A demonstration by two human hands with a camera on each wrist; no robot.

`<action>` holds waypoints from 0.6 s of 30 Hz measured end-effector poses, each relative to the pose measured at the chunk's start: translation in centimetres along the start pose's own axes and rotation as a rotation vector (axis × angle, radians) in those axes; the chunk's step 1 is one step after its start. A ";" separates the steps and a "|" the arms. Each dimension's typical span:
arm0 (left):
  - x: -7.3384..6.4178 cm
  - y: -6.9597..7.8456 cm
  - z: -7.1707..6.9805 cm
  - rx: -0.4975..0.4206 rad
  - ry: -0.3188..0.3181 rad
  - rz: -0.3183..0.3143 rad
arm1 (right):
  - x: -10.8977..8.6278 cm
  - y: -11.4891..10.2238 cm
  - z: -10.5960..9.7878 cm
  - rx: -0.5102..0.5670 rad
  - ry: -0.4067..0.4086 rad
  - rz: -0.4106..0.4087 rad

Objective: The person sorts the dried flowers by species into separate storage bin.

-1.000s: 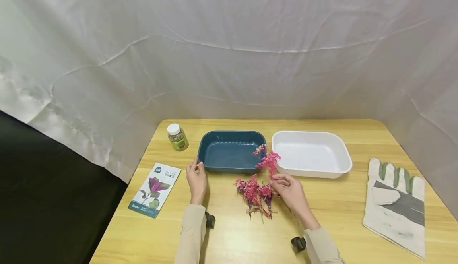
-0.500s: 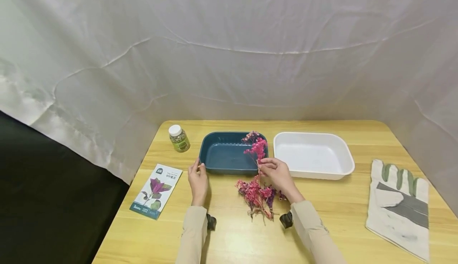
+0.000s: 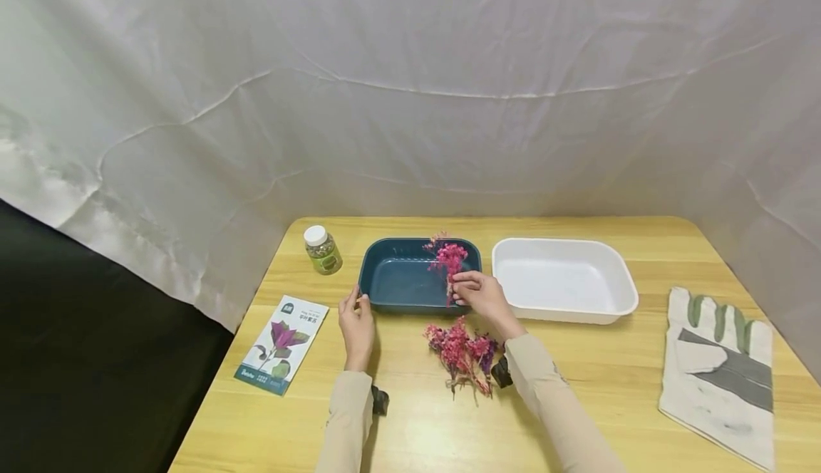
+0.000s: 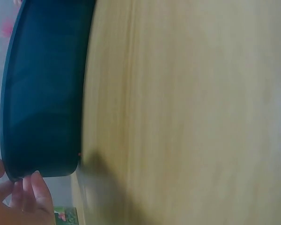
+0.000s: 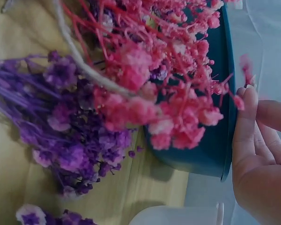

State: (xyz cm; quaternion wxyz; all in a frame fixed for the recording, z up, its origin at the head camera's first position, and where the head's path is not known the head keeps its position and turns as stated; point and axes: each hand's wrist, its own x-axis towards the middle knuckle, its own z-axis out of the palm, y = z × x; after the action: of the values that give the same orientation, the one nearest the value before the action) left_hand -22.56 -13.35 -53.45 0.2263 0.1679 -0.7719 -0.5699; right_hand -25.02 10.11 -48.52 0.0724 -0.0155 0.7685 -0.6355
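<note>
A dark teal rectangular tray (image 3: 410, 284) stands on the table. My left hand (image 3: 356, 327) pinches its near left corner; in the left wrist view the thumb lies on one side of the rim (image 4: 3, 117) and the fingers on the other. Between thumb and fingertips, my right hand (image 3: 484, 298) holds a sprig of pink dried flowers (image 3: 451, 258) over the tray's right part, blossoms pointing away. Just in front of the tray lies a loose pile of pink and purple dried flowers (image 3: 457, 348), large in the right wrist view, where purple blossoms (image 5: 70, 150) show clearly.
A white tray (image 3: 564, 277) stands right of the teal one. At the far left are a white-capped jar (image 3: 323, 250) and a seed packet (image 3: 282, 345) with a purple flower printed on it. Work gloves (image 3: 718, 377) lie at the right. A grey curtain (image 3: 410, 102) hangs behind the table.
My right hand has moved left and away from me, carrying the pink sprig from between the trays to over the teal tray. My left hand stays at the tray's corner.
</note>
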 end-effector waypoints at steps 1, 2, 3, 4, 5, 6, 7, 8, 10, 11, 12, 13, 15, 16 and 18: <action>0.0 0.0 0.0 0.004 0.000 0.001 | 0.1 0.0 0.0 -0.004 0.002 0.000; 0.0 0.0 0.0 0.004 -0.001 0.000 | 0.1 0.1 0.0 -0.007 0.004 0.000; 0.0 0.0 0.0 0.009 -0.003 0.002 | 0.1 0.1 0.0 -0.005 0.006 0.003; -0.1 0.0 0.0 0.011 -0.004 0.003 | 0.1 0.1 0.0 -0.002 0.010 0.007; -0.1 0.0 0.0 0.012 -0.007 0.004 | 0.1 0.1 0.1 -0.001 0.011 0.007; -0.1 0.0 -0.1 0.012 -0.007 0.006 | 0.1 0.1 0.0 -0.003 0.009 0.010; -0.1 0.0 -0.1 0.011 -0.008 0.008 | 0.0 0.1 0.0 -0.006 0.006 0.010; -0.1 0.1 -0.1 0.007 -0.008 0.007 | 0.0 0.1 0.0 -0.011 0.004 0.011; -0.1 0.1 -0.1 0.004 -0.007 0.007 | -0.1 0.0 0.0 -0.019 0.001 0.014; -0.1 0.1 -0.1 0.003 -0.006 0.008 | -0.2 0.0 0.0 -0.020 -0.002 0.014; -0.1 0.0 -0.1 0.001 -0.006 0.007 | -0.3 0.0 0.0 -0.021 -0.005 0.012; -0.1 0.0 -0.1 0.000 -0.007 0.007 | -0.4 0.0 0.0 -0.027 -0.004 0.007; 0.0 -0.1 -0.1 -0.001 -0.008 0.006 | -0.7 0.1 -0.1 -0.022 -0.004 0.004; 0.0 -0.2 -0.1 -0.001 -0.008 0.007 | -0.9 0.2 -0.2 -0.020 -0.004 0.001; 0.0 -0.2 0.0 -0.003 -0.009 0.008 | -1.4 0.2 -0.3 -0.011 -0.004 -0.002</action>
State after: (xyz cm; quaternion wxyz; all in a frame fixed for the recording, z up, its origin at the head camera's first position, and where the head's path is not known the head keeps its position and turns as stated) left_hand -22.51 -13.42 -53.65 0.2252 0.1619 -0.7726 -0.5711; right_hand -23.65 10.64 -48.57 0.0733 -0.0179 0.7718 -0.6314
